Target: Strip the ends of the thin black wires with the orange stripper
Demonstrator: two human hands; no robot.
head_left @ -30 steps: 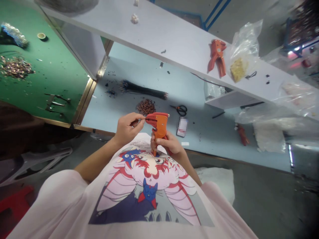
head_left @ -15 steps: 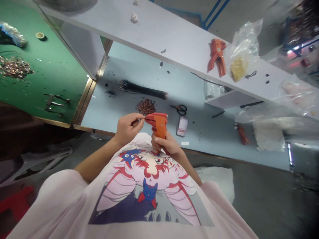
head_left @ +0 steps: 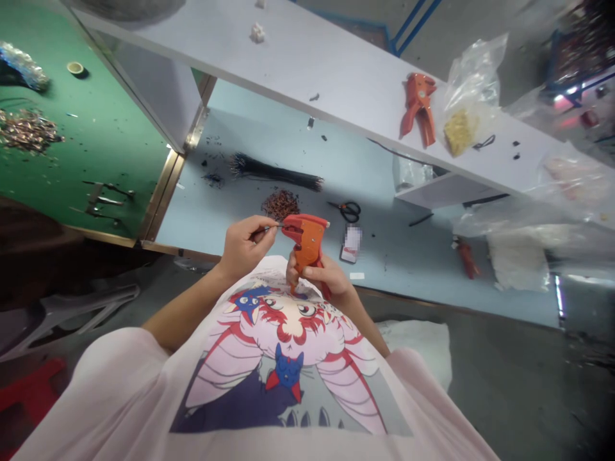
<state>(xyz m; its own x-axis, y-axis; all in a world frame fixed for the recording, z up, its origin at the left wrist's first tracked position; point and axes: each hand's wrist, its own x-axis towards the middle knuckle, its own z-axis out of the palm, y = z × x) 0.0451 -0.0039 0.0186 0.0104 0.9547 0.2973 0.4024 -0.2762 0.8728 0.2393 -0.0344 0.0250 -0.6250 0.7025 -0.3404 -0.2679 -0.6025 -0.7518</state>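
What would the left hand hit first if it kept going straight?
Probably the orange wire stripper held in the right hand, just ahead of the left hand, though depth is hard to judge.

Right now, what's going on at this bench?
A person grips an orange wire stripper in their right hand, while their left hand pinches a thin black wire with its end at the tool's mouth. Ahead on the light blue workbench lie a bundle of black wires and black-handled scissors.
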